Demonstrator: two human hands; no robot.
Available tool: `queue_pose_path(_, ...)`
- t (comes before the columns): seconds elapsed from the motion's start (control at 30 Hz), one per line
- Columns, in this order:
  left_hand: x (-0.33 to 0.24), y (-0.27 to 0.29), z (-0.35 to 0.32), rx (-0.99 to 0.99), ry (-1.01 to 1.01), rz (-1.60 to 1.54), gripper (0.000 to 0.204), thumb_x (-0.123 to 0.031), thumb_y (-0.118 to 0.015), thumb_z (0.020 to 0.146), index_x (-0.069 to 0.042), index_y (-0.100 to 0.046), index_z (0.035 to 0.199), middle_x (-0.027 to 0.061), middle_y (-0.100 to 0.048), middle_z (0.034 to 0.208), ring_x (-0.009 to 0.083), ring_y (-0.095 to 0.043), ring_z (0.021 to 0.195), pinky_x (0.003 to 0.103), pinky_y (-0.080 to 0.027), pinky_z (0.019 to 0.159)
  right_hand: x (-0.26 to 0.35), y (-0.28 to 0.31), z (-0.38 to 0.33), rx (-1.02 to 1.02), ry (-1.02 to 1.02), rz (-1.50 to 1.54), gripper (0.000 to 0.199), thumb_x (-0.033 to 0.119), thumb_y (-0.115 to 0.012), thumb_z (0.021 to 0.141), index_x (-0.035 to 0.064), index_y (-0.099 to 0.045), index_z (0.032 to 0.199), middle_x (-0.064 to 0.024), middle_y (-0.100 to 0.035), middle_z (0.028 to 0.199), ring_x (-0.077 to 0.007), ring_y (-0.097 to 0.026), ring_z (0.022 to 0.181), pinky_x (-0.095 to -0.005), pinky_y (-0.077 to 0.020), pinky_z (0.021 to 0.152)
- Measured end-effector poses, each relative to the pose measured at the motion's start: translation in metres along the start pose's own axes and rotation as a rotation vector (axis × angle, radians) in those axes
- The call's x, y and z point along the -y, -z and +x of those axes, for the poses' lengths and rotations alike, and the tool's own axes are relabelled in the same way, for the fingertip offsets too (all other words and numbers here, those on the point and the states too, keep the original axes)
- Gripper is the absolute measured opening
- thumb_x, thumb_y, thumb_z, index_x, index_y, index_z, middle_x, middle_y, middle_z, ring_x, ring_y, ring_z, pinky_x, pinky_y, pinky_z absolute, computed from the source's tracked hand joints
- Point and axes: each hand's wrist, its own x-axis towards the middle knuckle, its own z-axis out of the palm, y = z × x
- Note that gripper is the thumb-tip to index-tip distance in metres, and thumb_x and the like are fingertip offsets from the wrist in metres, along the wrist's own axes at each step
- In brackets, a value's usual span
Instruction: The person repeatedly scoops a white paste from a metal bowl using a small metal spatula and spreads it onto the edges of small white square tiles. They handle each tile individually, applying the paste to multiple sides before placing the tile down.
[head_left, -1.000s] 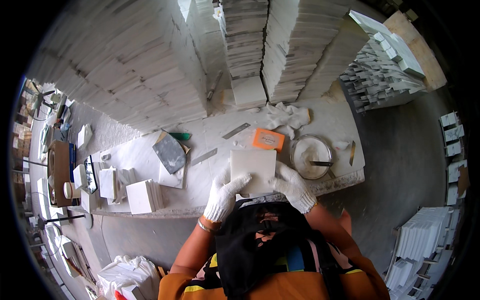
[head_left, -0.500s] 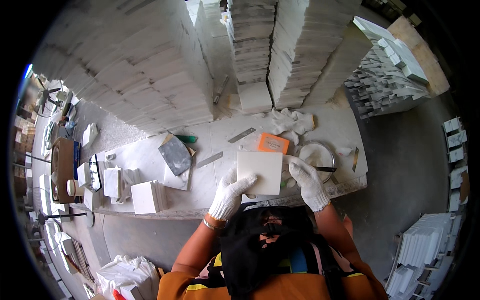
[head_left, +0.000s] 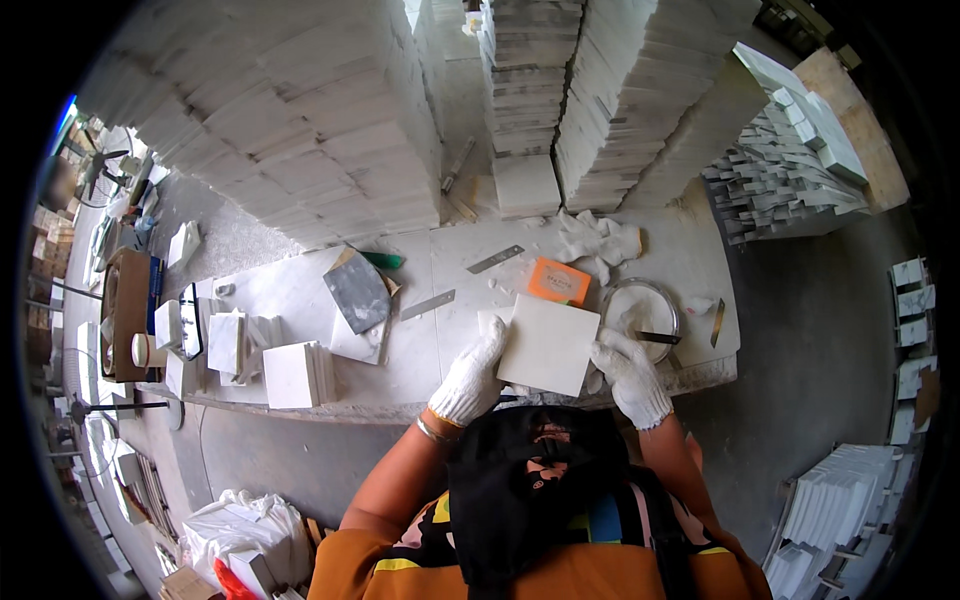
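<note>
1. The person's left hand (head_left: 470, 375) and right hand (head_left: 630, 375), both in white gloves, are clamped on the two side edges of a square white tile (head_left: 548, 343).
2. A second ago the tile sat a bit higher in the frame; now it is closer to the person, at the front edge of the surface (head_left: 300, 290), in the middle of the frame.
3. It looks picked up for a close look.
4. An orange box (head_left: 559, 281) and a round white dish (head_left: 640, 312) lie just behind it.

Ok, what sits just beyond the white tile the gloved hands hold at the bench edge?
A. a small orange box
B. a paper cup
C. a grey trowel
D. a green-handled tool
A: the small orange box lies right past the far edge of the white tile, which both hands grip by its sides.
</note>
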Motion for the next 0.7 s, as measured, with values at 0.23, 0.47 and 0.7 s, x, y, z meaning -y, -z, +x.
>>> queue_pose_path(0.23,-0.037,-0.002,0.013,0.143,0.705,-1.105,0.095,-0.075,-0.032,0.099,0.003,-0.037,0.154,0.0155,-0.048,0.153,0.0288,-0.050,0.139,0.044,-0.042,0.112,0.016,-0.009,-0.004,-0.031,-0.076,0.027,0.033,0.017,-0.062,0.100,-0.0049,-0.067,0.123,-0.0057,-0.070,0.109,-0.0112,-0.062,0.100,-0.0263,-0.0480,0.089)
queue_pose_path(0.47,-0.025,-0.004,0.009,0.183,0.719,-1.141,0.093,-0.074,-0.032,0.100,0.001,-0.036,0.154,0.0170,-0.048,0.153,0.0321,-0.052,0.137,0.047,-0.048,0.107,0.018,-0.013,-0.010,-0.037,-0.051,0.048,0.034,0.016,-0.062,0.099,-0.0056,-0.066,0.124,-0.0061,-0.070,0.113,-0.0126,-0.062,0.105,-0.0279,-0.0468,0.097)
queue_pose_path(0.7,-0.017,-0.001,0.005,0.127,0.760,-1.180,0.064,-0.050,-0.050,0.106,-0.002,-0.046,0.147,0.0130,-0.059,0.140,0.0274,-0.059,0.128,0.043,-0.049,0.103,0.025,-0.014,-0.012,-0.013,-0.058,0.005,0.038,0.015,-0.063,0.097,-0.0085,-0.063,0.126,-0.0078,-0.070,0.114,-0.0127,-0.063,0.105,-0.0271,-0.0497,0.093)
